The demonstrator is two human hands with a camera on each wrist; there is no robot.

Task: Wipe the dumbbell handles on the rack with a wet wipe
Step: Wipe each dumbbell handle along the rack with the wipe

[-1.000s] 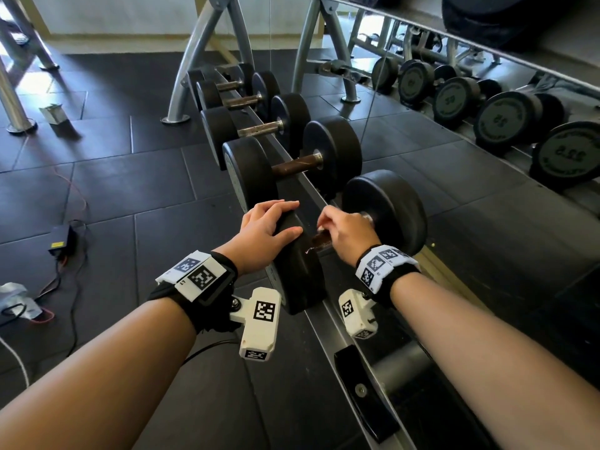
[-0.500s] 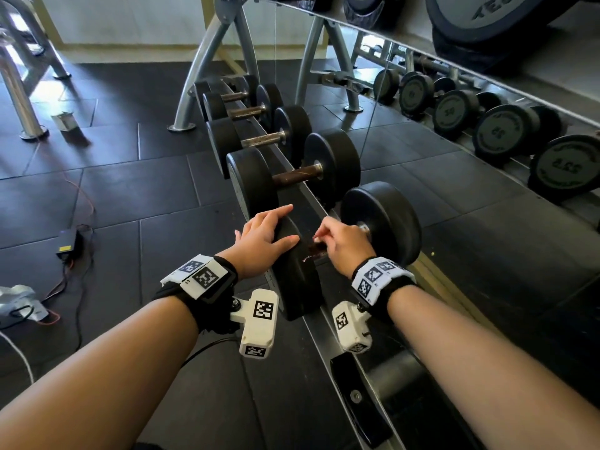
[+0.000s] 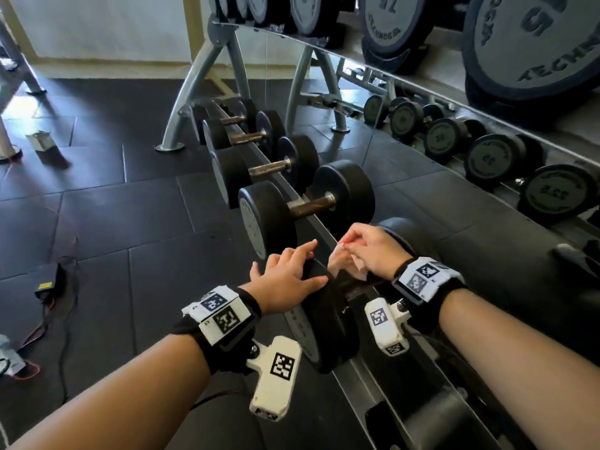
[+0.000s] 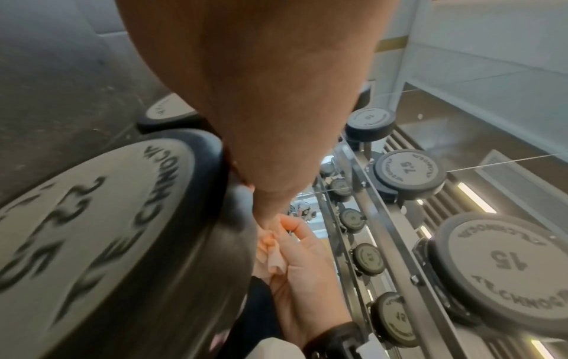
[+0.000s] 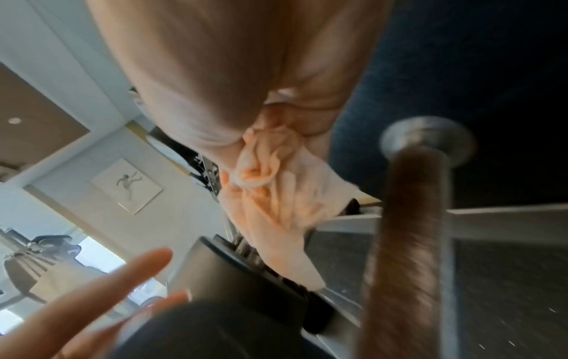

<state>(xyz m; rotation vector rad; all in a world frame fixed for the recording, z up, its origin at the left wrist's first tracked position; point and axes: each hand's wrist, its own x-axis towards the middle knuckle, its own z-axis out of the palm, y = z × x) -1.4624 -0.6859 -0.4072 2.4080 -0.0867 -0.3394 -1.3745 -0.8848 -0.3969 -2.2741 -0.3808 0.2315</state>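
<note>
where the black rubber floor [image 3: 97, 228] spreads out on the left, a small black box with a yellow label [image 3: 48, 280] lies with thin cables beside it, and a little carton [image 3: 40, 141] stands farther off. the left hand [image 3: 285, 279] rests flat, fingers straight and spread, on top of the near weight head [image 3: 321, 323] of the nearest dumbbell, grasping nothing. that dumbbell lies across the low rack [image 3: 367, 384], which runs from near to far through the middle of the scene. just right of the left hand, the right hand [image 3: 370, 251] is curled around a crumpled pale wet wipe [image 3: 344, 263], bunched between thumb and fingers and hanging just above the nearest dumbbell's brown handle [image 5: 405, 230]; whether the wipe touches the handle cannot be told. the far weight head [image 3: 418, 235] of that dumbbell sits right behind the right hand. farther along the rack lie more dumbbells [image 3: 308, 203] in a row, their rusty handles bare. on the right a mirror [image 3: 422, 177] shows the dumbbells' marked ends, and above it large weight heads [image 3: 532, 43] sit on an upper shelf.
</note>
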